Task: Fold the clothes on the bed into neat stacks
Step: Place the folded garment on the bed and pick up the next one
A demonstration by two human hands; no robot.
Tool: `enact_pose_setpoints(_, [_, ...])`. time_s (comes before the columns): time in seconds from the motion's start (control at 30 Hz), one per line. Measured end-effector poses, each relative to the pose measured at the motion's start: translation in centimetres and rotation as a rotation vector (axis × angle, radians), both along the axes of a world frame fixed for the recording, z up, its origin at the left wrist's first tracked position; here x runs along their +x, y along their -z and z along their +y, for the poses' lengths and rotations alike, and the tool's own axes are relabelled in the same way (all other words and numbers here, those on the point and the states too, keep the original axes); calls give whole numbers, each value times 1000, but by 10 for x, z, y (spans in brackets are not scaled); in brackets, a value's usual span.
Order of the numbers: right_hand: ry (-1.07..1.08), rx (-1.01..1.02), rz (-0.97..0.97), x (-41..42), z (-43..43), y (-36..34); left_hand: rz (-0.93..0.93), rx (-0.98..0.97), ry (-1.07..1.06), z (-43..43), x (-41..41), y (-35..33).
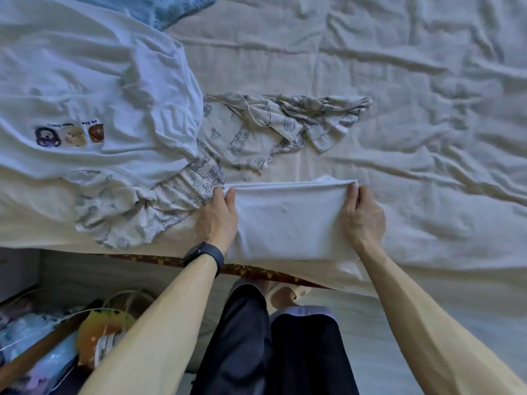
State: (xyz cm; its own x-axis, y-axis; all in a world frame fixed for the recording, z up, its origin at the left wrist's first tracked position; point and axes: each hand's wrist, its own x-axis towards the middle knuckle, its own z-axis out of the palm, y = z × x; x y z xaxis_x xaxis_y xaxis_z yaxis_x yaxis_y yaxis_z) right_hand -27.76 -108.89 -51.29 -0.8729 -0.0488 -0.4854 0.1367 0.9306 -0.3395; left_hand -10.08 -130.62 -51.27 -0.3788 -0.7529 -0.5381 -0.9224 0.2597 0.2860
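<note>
Rumpled cream bed [399, 67]; left hand [219, 215], right hand [362, 215] pinching far corners of folded white garment [288, 220].

— Does any writing show on the clothes?
— Only a short line of dark lettering above three round cartoon faces printed on the large white cotton T-shirt [85, 89], and it is too blurred to read.
— Any labels, brands or numbers elsewhere?
— None can be read.

Fuzzy blue blanket [159, 8] cut by the top edge, white graphic T-shirt [85, 89] covering part of the cream patterned garment [182, 192], small chest lettering illegible
</note>
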Motion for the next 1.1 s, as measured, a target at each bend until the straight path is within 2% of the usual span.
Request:
enact_pose_setpoints(0.13, [-58, 103, -5, -5, -6, 16, -49, -25, 46, -7, -4, 14])
enact_pose_setpoints(0.23, [-21, 142, -43, -14, -10, 22, -39, -49, 14, -8, -15, 17])
enact_pose_setpoints(0.33, [30, 137, -12, -14, -11, 11, -11, -289, 36, 16, -15, 6])
enact_pose_setpoints(0.4, [32, -3, 183, -1, -8, -2, 124, -420, 215, 44, -11, -3])
enact_pose_setpoints(0.47, [-108, -122, 380, 21, -9, -14, 272, -362, 488, 74, -9, -6])
enact_pose_setpoints(0.53, [-388, -148, 430, 42, -10, -13, 270, -286, 719, 96, -9, 0])
enact_pose_setpoints(0.6, [-613, -91, 335, 53, -10, -2, 184, -277, 824, 97, -12, 12])
enact_pose_setpoints(0.7, [-745, 94, 152, 42, -1, 28, 85, -266, 901, 74, -11, 32])
enact_pose_setpoints(0.83, [-757, 203, 135, 37, 8, 52, 14, -278, 703, 49, 14, 46])
enact_pose_setpoints(0.97, [-456, 221, 92, 34, 14, 37, -112, -265, 539, 28, 45, 26])
enact_pose_setpoints(1.03, [-349, 191, 85, 31, 21, 19, -53, -200, 381, 30, 48, 4])
enact_pose_setpoints(1.1, [-243, 36, 82, 30, 31, 3, 89, -107, 85, 41, 43, -14])
